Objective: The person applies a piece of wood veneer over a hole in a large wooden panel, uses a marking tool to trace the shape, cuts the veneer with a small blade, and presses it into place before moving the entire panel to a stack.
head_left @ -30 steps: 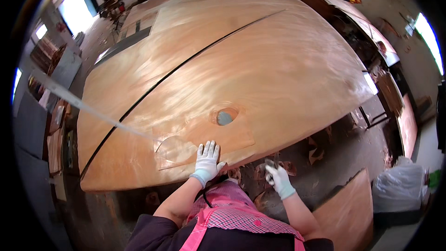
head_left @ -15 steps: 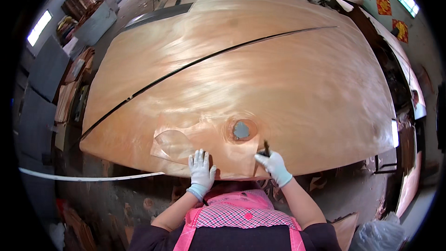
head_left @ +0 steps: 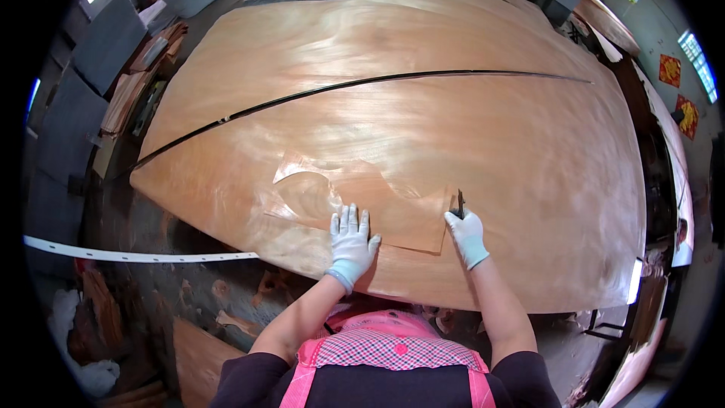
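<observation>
Since the earlier frame, a loose veneer patch [head_left: 377, 208] has come to lie where a dark knot hole showed in the large veneer sheet [head_left: 423, 121], and the hole is no longer visible. The left hand has shifted to rest on this patch, and the right hand has moved to its far right edge.

The left hand [head_left: 351, 240], gloved, lies flat with the fingers spread and grips nothing. The palm presses the patch down, judged to keep it from sliding on the sheet beneath. The patch extends ahead of this hand and to both sides, its irregular left edge well beyond the fingertips.

The right hand [head_left: 467, 234], gloved, is closed around a small dark knife [head_left: 459, 202], which projects upward from the fist. The blade tip meets the wood at the right edge of the patch, just ahead of the knuckles. This placement is judged to let the blade work along that edge while the other hand steadies the piece.

A long dark seam [head_left: 362, 87] crosses the sheet well ahead of both hands. A white strip [head_left: 136, 255] runs off to the left of the left hand, below the sheet edge. Veneer scraps [head_left: 98, 325] lie on the floor further left.
</observation>
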Demonstrator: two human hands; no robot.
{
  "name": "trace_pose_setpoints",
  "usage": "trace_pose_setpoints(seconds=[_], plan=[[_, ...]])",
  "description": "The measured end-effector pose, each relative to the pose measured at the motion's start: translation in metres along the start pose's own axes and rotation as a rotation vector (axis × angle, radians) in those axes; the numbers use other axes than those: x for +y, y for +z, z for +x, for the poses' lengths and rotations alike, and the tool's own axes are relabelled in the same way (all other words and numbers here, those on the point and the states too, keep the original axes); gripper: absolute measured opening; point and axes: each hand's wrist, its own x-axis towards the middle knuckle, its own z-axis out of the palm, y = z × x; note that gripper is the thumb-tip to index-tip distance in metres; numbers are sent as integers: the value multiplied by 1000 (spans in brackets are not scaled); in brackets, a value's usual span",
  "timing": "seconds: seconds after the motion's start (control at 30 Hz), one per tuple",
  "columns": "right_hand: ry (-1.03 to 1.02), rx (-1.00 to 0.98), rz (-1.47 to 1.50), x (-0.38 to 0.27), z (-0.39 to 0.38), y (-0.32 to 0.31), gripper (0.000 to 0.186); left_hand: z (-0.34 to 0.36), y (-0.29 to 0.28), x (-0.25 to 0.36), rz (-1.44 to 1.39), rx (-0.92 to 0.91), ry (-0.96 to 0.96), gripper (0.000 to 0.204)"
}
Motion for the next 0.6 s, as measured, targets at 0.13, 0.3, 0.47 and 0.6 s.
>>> trace_pose_setpoints(seconds=[0.13,0.3,0.47,0.6], plan=[[-171,60,-162,-3,10,-12,29,-2,5,13,-49,-13,-21,69],[-417,97,-34,-27,-24,-7,32,0,-4,-9,-175,337,-151,59],[83,-716,67,-55,-56,34,45,12,-7,-14,-450,204,-293,50],[-332,-726,-354,-64,-65,80,55,15,-8,-11,-448,139,-387,53]])
